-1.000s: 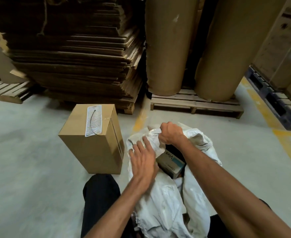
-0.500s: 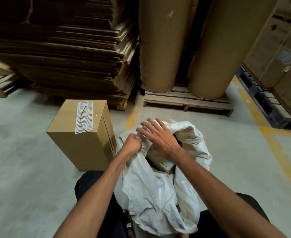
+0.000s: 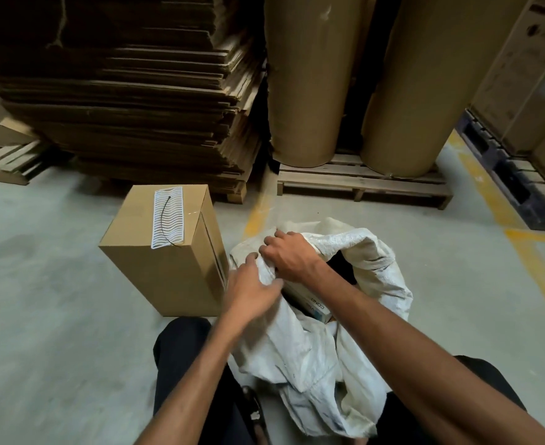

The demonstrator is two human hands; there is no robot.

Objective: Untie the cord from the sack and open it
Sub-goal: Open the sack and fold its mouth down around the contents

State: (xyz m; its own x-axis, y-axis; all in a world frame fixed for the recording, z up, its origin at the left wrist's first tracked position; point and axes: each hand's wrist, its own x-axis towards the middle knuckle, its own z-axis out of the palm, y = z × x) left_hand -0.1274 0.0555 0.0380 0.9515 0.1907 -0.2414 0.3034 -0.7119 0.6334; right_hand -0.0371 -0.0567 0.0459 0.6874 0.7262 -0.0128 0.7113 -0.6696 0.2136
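Note:
A white woven sack stands on the floor between my knees, its mouth gaping open toward the right. A small printed carton shows inside the opening. My right hand grips the sack's rim at the far left of the mouth, fingers curled over the fabric. My left hand presses on the rim just below it, fingers spread against the cloth. No cord is visible on the sack.
A brown cardboard box with a white patterned strip on top stands just left of the sack. Stacked flat cardboard and big paper rolls on wooden pallets fill the back. Yellow floor lines run on the right.
My right hand has closed over the rim again after reaching open-fingered. My left hand has gone from a closed grip to a flatter press. The sack's mouth gapes wider on the right.

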